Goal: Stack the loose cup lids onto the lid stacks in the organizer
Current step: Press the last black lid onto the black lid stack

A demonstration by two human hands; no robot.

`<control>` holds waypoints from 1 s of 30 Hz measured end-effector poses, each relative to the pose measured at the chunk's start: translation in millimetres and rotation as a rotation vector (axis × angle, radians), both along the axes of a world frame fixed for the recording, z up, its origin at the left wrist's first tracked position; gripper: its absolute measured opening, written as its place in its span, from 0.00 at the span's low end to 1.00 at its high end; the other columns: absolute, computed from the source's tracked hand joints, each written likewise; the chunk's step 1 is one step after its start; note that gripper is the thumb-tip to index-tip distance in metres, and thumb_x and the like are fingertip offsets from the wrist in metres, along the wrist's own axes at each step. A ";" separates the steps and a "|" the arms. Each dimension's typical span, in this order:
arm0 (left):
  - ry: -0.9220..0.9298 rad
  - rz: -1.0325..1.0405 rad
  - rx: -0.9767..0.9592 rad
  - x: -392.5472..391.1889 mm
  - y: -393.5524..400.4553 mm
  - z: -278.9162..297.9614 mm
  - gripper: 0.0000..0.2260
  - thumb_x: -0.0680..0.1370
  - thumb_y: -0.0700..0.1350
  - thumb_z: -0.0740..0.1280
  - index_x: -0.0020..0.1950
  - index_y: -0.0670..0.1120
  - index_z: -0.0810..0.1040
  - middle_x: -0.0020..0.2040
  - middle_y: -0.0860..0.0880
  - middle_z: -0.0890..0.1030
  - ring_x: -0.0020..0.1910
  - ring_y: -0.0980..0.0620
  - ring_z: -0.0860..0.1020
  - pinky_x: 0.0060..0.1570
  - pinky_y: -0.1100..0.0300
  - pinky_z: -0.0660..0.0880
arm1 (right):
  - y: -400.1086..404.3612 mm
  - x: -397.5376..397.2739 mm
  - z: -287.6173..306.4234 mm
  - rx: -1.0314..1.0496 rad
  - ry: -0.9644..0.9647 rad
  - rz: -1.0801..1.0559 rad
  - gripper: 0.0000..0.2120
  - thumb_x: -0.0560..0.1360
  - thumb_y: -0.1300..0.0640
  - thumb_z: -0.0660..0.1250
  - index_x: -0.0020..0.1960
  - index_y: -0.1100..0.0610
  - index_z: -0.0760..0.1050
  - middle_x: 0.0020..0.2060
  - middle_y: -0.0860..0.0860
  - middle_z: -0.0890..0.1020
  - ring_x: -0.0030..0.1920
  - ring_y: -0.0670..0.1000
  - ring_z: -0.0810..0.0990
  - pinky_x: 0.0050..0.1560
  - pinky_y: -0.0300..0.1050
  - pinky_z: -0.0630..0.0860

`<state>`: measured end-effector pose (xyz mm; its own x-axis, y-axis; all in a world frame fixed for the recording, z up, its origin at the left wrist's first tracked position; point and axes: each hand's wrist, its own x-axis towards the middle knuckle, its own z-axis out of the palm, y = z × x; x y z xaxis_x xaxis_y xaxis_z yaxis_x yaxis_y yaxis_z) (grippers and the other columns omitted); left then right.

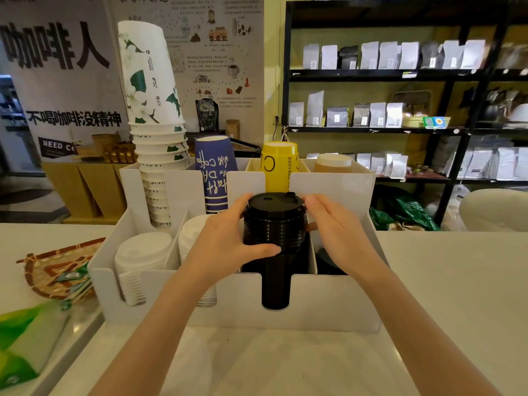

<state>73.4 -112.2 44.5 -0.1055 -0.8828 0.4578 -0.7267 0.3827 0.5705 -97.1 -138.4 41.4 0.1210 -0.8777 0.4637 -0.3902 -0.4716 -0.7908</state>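
Two bare forearms rise from the lower corners of the frame and converge at its centre. The left hand (228, 238) curls inward, thumb stretched across to the right, while the right hand (337, 224) faces it with fingers (317, 202) extended, both pressed against a dark stack between them.

Organizer (328, 304) on counter (445, 281), lid stacks (274, 224) in front slots, cup stacks (160, 155) behind, basket (54, 270) left.

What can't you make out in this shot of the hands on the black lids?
Head view only:
- Base of the black lid stack: hidden behind the organizer front wall.
- Right hand fingertips: behind the stack, so its grip is unclear.
- Dark item in the rightmost front compartment: blocked by the right hand.
- Left hand palm: faces away.
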 end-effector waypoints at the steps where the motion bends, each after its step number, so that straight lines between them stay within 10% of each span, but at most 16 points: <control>1: -0.005 -0.005 -0.003 0.5 0.0 0.3 0.37 0.65 0.51 0.73 0.69 0.52 0.59 0.66 0.51 0.73 0.64 0.55 0.68 0.54 0.66 0.60 | 1.0 0.3 0.5 -0.018 0.028 -0.005 0.17 0.78 0.49 0.51 0.52 0.57 0.75 0.47 0.57 0.80 0.48 0.53 0.78 0.55 0.56 0.75; 30: -0.221 0.231 -0.116 -14.4 4.8 -6.2 0.34 0.64 0.61 0.70 0.64 0.50 0.62 0.57 0.48 0.78 0.55 0.48 0.74 0.52 0.56 0.70 | -2.9 0.6 -3.9 -0.083 0.090 0.088 0.15 0.78 0.53 0.53 0.59 0.52 0.73 0.46 0.45 0.77 0.46 0.37 0.73 0.44 0.20 0.67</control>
<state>59.0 -107.4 38.3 -0.0171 -0.8382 0.5451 -0.9030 0.2470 0.3515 -96.5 -141.3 37.5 0.2398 -0.8210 0.5181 -0.4119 -0.5693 -0.7115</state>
